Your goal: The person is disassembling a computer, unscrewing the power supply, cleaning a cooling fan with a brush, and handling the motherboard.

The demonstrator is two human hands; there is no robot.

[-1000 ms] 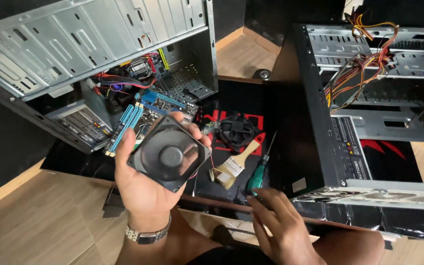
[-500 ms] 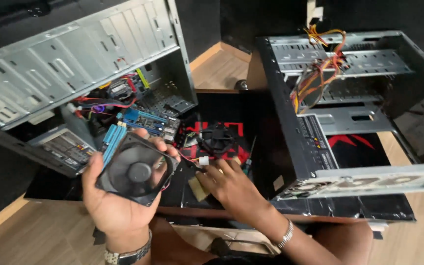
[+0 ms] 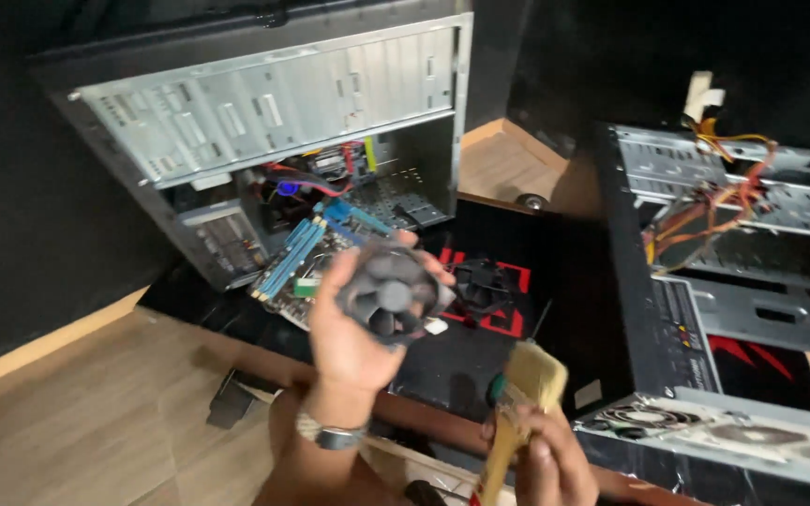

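Left hand (image 3: 349, 328): the grip is closed around a dusty black cooling fan (image 3: 391, 295), held upright at mid-frame, blades facing the camera, above the near edge of the dark surface (image 3: 564, 309).

Right hand (image 3: 541, 459): the grip is closed on the handle of a paintbrush (image 3: 527, 389), bristles up, just right of and below the fan and apart from it.

Status, as judged: the fan is out of its case and in hand, the brush is taken up, and grey dust on the blades shows brushing is not done (no contact yet).

Surroundings: 2 opened computer cases, 1 at far left (image 3: 274, 122) with its motherboard (image 3: 316, 258) exposed, 1 at right (image 3: 733, 281) with loose wiring. A second fan (image 3: 485, 286) lies on the surface.
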